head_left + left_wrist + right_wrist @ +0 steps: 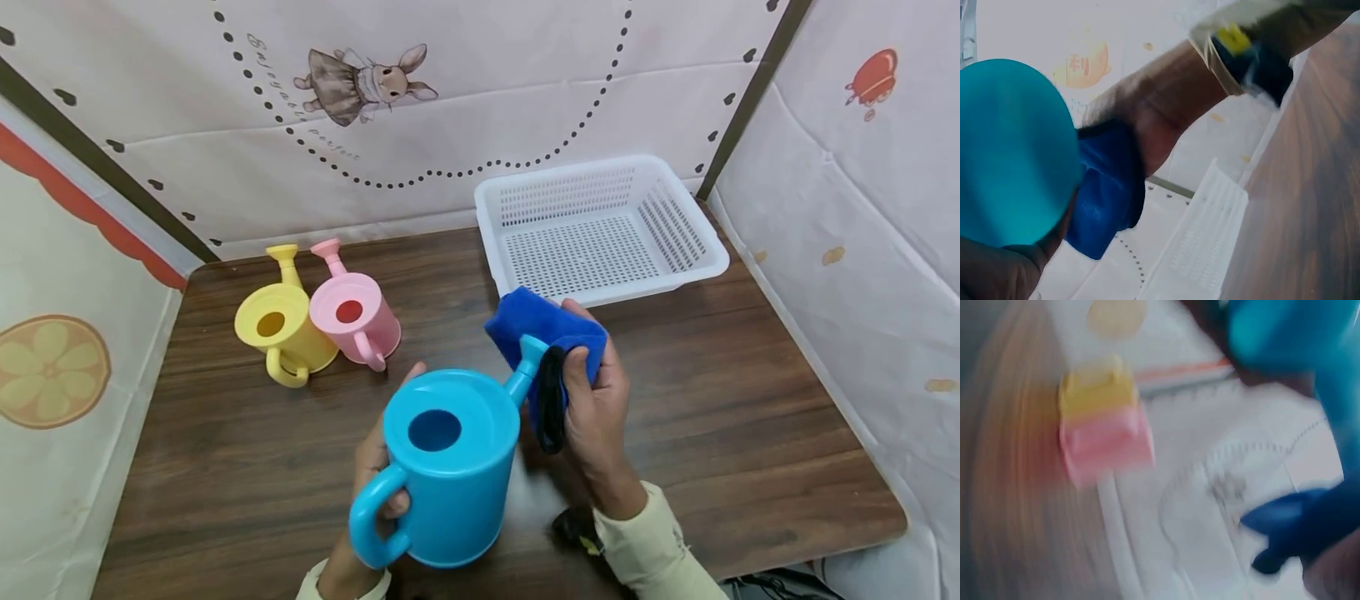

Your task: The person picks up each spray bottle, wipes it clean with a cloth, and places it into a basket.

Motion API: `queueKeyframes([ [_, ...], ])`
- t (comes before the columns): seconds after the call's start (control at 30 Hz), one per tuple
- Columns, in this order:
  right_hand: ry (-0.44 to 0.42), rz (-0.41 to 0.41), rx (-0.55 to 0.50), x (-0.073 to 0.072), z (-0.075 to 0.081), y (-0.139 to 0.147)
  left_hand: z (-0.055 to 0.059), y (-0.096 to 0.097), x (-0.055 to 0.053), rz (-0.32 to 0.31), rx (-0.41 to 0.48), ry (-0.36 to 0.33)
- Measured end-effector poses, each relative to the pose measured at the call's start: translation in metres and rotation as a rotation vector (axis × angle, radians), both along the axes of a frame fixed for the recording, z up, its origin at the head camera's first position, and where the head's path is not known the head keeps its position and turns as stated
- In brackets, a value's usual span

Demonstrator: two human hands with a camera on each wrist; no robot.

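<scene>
A light-blue watering can (457,500) is held up over the table in my left hand (371,460), which grips its body on the handle side. In the left wrist view the can's round base (1016,150) faces the camera. My right hand (603,417) pinches a blue cloth (551,321) with a black band (551,400) hanging from it. The cloth lies around and behind the can's spout (531,354). Most of my left fingers are hidden behind the can. The right wrist view is blurred, with the blue cloth (1297,519) at its lower right.
A yellow watering can (303,346) and a pink one (378,325) stand side by side at the left of the wooden table (247,483). At the back right is a white perforated basket (607,292). Printed cloth walls (487,100) enclose the table's back and sides.
</scene>
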State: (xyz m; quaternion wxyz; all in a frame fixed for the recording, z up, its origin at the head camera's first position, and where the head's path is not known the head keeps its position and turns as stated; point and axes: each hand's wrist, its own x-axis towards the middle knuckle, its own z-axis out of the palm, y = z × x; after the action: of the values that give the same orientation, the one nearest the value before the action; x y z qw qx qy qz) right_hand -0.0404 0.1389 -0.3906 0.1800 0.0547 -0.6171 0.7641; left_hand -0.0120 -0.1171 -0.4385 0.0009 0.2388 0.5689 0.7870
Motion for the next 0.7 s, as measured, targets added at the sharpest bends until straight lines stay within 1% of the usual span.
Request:
queueKeyframes([
  [0.03,0.073,0.046,0.095,-0.004,0.000,0.006,0.004,0.000,0.001,-0.005,-0.032,0.010],
  [0.07,0.136,0.102,0.190,-0.007,0.000,0.012,0.011,0.000,0.003,0.004,-0.067,0.015],
  [0.13,0.224,0.209,0.352,-0.014,0.002,0.022,0.019,-0.001,0.005,0.024,-0.129,-0.007],
  [0.17,0.251,0.250,0.403,-0.017,0.003,0.025,0.022,-0.001,0.006,0.038,-0.147,-0.011],
  [0.2,0.265,0.264,0.443,-0.019,0.004,0.027,0.025,0.000,0.006,0.054,-0.163,-0.017],
  [0.23,0.270,0.253,0.465,-0.020,0.004,0.027,0.026,0.003,0.007,0.072,-0.172,-0.019],
  [0.27,0.280,0.216,0.472,-0.020,0.003,0.026,0.027,0.007,0.009,0.093,-0.180,-0.017],
  [0.33,0.316,0.084,0.496,-0.019,-0.001,0.021,0.026,0.017,0.013,0.126,-0.206,-0.009],
  [0.4,0.363,-0.071,0.524,-0.017,-0.006,0.014,0.025,0.029,0.018,0.153,-0.247,0.029],
  [0.43,0.389,-0.139,0.535,-0.015,-0.008,0.012,0.025,0.034,0.019,0.169,-0.269,0.063],
  [0.47,0.417,-0.192,0.538,-0.014,-0.009,0.010,0.025,0.038,0.020,0.186,-0.292,0.088],
  [0.5,0.442,-0.222,0.522,-0.013,-0.009,0.009,0.025,0.040,0.020,0.206,-0.319,0.106],
  [0.53,0.464,-0.224,0.488,-0.011,-0.009,0.009,0.025,0.041,0.020,0.229,-0.344,0.127],
  [0.57,0.493,-0.204,0.448,-0.009,-0.008,0.010,0.024,0.041,0.018,0.250,-0.365,0.143],
  [0.6,0.533,-0.163,0.400,-0.007,-0.006,0.011,0.024,0.039,0.016,0.270,-0.387,0.150],
  [0.67,0.607,-0.042,0.326,-0.002,-0.002,0.012,0.023,0.034,0.010,0.301,-0.432,0.161],
  [0.7,0.641,0.029,0.311,0.001,0.000,0.013,0.024,0.031,0.008,0.308,-0.460,0.165],
])
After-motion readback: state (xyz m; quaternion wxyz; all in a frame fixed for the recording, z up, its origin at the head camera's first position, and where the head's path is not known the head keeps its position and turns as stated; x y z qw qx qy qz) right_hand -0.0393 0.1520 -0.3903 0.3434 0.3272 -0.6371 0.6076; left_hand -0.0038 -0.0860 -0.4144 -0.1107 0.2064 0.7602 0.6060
